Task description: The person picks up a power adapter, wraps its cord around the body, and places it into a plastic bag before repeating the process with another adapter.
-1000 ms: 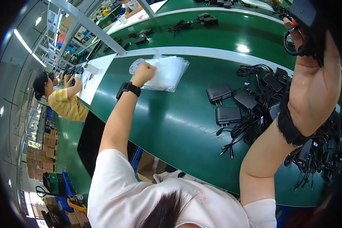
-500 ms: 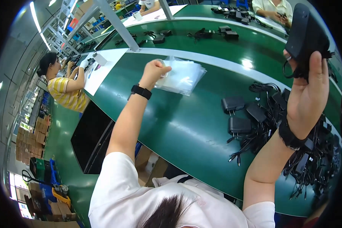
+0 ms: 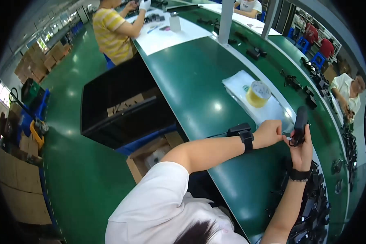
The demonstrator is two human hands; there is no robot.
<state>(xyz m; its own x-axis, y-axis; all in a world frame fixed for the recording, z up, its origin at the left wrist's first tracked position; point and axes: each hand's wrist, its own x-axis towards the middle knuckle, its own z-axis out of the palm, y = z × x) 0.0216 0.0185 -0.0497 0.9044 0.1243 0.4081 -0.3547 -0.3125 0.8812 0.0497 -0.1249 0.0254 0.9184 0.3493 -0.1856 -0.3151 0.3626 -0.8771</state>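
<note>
My right hand [image 3: 301, 156] holds up a black power adapter [image 3: 301, 121], its palm turned toward me and the fingers wrapped round the lower part. Close against it, my left hand [image 3: 269, 133] is closed in a pinch, fingertips at the adapter's lower side. What those fingers pinch is too small to tell. Just beyond the left hand lies a stack of clear plastic bags [image 3: 236, 84] with a yellow roll of tape or labels [image 3: 257, 99] standing on it. A black adapter-like piece [image 3: 236, 129] with a cord rests behind my left wrist.
A heap of black adapters and cables [image 3: 313, 207] lies beside my right forearm on the green table [image 3: 191, 77]. Metal posts [image 3: 226, 22] rise at the back. A black bin [image 3: 118, 101] and an open carton [image 3: 140, 162] stand left of the table. Co-workers sit farther off.
My left hand has left the plastic bags and come over to the adapter in my right hand. The yellow roll now shows on the bags. The view has swung round.
</note>
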